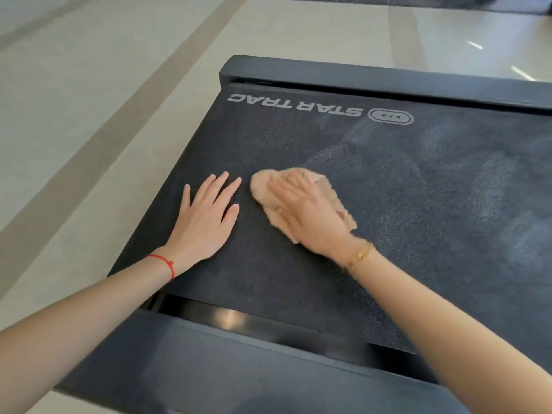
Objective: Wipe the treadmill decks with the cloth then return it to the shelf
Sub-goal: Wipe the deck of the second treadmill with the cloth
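We are looking down at a dark treadmill deck (pixel 388 204), its belt textured and streaked with paler smears on the right half. Near the far end of the belt we can read "STAR TRAC" (pixel 294 103) in light grey capitals, upside down from where we stand, with an oval logo badge (pixel 390 116) just beside it; the marks inside the badge are too small for us to make out. Our left hand (pixel 206 218) lies flat on the belt, palm down, fingers spread and fully extended, with nothing in it; a red string bracelet (pixel 167 264) circles that wrist. Our right hand (pixel 310 216) is pressed flat on top of a peach-coloured cloth (pixel 334 201), fingers stretched out over it rather than curled around it, so the cloth is pinned between palm and belt. The cloth is crumpled, spreads out past the fingertips and on both sides of the hand, and sits near the middle of the belt, just right of the left hand without touching it. A thin gold bracelet (pixel 360 256) shows on the right wrist. A dark grey side rail (pixel 388 77) borders the far side of the deck, another dark frame piece (pixel 209 363) runs along our near side, and pale tiled floor (pixel 89 100) with a darker band lies beyond.
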The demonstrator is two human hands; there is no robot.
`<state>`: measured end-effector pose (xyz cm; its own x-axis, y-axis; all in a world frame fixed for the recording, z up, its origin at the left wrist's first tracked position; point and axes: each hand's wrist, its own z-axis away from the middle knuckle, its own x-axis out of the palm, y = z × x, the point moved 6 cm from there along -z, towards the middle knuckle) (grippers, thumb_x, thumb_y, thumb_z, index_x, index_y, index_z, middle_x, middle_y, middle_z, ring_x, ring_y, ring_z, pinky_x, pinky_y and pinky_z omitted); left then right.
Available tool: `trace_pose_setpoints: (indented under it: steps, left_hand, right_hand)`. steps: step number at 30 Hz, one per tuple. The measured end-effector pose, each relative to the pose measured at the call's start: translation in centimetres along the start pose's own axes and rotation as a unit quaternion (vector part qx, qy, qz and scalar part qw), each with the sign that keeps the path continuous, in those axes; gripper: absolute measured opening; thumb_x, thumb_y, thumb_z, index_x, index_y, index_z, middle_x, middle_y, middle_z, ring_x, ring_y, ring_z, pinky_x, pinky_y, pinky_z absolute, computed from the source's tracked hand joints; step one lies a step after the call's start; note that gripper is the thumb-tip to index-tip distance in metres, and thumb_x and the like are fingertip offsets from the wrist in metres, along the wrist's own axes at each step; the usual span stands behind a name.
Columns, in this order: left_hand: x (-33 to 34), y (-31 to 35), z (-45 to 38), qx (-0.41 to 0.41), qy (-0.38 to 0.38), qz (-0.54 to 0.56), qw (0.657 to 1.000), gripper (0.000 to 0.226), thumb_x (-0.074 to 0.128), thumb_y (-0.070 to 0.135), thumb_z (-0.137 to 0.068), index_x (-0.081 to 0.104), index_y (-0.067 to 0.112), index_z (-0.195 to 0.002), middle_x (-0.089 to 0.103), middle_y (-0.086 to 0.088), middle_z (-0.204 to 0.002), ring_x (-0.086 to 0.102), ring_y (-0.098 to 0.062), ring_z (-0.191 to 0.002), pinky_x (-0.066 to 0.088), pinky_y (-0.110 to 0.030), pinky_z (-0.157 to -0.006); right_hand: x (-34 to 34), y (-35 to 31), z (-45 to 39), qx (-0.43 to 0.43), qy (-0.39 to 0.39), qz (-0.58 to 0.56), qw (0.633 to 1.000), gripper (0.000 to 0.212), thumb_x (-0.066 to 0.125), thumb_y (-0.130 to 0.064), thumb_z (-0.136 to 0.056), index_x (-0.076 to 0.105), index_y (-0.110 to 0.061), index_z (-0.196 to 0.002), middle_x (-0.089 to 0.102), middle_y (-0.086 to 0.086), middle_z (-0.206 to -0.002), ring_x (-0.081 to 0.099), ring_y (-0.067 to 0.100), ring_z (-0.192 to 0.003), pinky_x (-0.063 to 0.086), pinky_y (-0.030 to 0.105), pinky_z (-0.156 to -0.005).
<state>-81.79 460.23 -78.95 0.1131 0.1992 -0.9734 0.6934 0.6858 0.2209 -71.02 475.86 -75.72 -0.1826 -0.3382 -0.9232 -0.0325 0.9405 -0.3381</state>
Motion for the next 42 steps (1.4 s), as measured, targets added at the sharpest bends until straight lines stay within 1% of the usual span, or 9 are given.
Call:
trace_pose_setpoints:
  steps: [4,8,12,18,23,31,35,39,42]
  left_hand:
    - [-0.2,-1.4,0.9,0.01,-0.004,0.0,1.0,0.055,0.022,0.042,-0.103,0.014,0.032,-0.157,0.01,0.005,-0.165,0.002,-0.016,-0.153,0.004,-0.055,-0.122]
    - [-0.4,-1.9,1.6,0.017,-0.011,0.001,1.0,0.055,0.02,0.042,-0.104,0.013,0.032,-0.157,0.009,0.005,-0.165,0.0,-0.016,-0.153,0.0,-0.054,-0.122]
    - [-0.7,-1.9,2.4,0.019,-0.008,0.008,1.0,0.055,0.021,0.04,-0.104,0.014,0.03,-0.157,0.011,0.003,-0.165,0.002,-0.018,-0.153,0.0,-0.054,-0.122]
    - [-0.9,-1.6,2.7,0.017,-0.003,0.006,1.0,0.054,0.025,0.037,-0.104,0.017,0.027,-0.157,0.014,0.001,-0.165,0.003,-0.019,-0.153,0.003,-0.056,-0.122]
    - [-1.0,-1.6,2.9,0.025,-0.003,0.008,1.0,0.053,0.027,0.034,-0.105,0.02,0.026,-0.157,0.016,-0.002,-0.164,0.006,-0.022,-0.153,0.004,-0.057,-0.121]
    - [-1.3,-1.6,3.2,0.03,-0.015,0.001,0.999,0.054,0.025,0.037,-0.105,0.017,0.027,-0.157,0.013,-0.001,-0.165,0.004,-0.022,-0.153,0.004,-0.057,-0.121]
    - [-1.4,-2.1,3.4,0.014,-0.01,0.006,1.0,0.054,0.027,0.037,-0.105,0.019,0.028,-0.157,0.013,-0.001,-0.165,0.005,-0.022,-0.153,0.003,-0.057,-0.121]
    - [-1.5,-2.5,4.0,-0.01,-0.003,0.006,1.0,0.053,0.028,0.036,-0.105,0.019,0.027,-0.157,0.013,-0.001,-0.165,0.004,-0.023,-0.153,0.004,-0.058,-0.121]
    - [-1.7,-2.8,4.1,-0.028,0.005,0.015,0.999,0.053,0.031,0.033,-0.105,0.022,0.026,-0.156,0.016,-0.002,-0.164,0.006,-0.024,-0.152,0.006,-0.059,-0.12]
  right_hand:
    - [1.2,-2.2,3.1,-0.015,-0.035,-0.021,0.999,0.049,0.041,-0.023,-0.104,0.03,-0.017,-0.152,0.028,-0.001,-0.158,0.011,0.021,-0.15,0.002,0.032,-0.123]
    - [-1.3,2.0,4.2,0.102,0.031,0.012,0.994,0.048,0.049,-0.019,-0.101,0.04,-0.013,-0.147,0.036,0.008,-0.154,0.023,0.026,-0.147,-0.003,0.022,-0.118]
    - [-1.6,2.7,4.2,0.177,0.042,0.026,0.983,0.049,0.041,-0.022,-0.104,0.031,-0.013,-0.151,0.029,0.004,-0.158,0.015,0.027,-0.149,0.005,0.037,-0.122]
    - [1.5,-6.1,6.0,0.061,-0.013,-0.008,0.998,0.047,0.045,-0.016,-0.103,0.035,-0.012,-0.149,0.031,0.004,-0.156,0.015,0.029,-0.149,0.008,0.041,-0.123]
    - [2.1,-8.6,9.5,0.048,-0.029,-0.003,0.998,0.049,0.037,-0.025,-0.104,0.029,-0.014,-0.151,0.027,0.0,-0.158,0.012,0.025,-0.15,0.005,0.037,-0.123]
    - [-0.6,-2.0,12.4,0.193,0.054,0.022,0.979,0.051,0.044,-0.024,-0.102,0.032,-0.018,-0.151,0.024,-0.006,-0.157,0.018,0.022,-0.148,-0.002,0.025,-0.12]
    - [-1.0,0.3,8.9,0.239,0.081,0.062,0.966,0.047,0.039,-0.021,-0.104,0.033,-0.01,-0.15,0.031,0.006,-0.157,0.02,0.031,-0.147,0.008,0.041,-0.122]
    - [0.7,-4.0,4.7,0.12,0.029,0.034,0.992,0.043,0.041,-0.015,-0.101,0.044,0.001,-0.141,0.042,0.02,-0.148,0.03,0.04,-0.141,0.009,0.04,-0.12]
    - [3.3,-8.7,4.4,0.009,-0.035,0.02,0.999,0.048,0.041,-0.017,-0.102,0.034,-0.005,-0.148,0.032,0.012,-0.155,0.017,0.032,-0.148,0.007,0.043,-0.122]
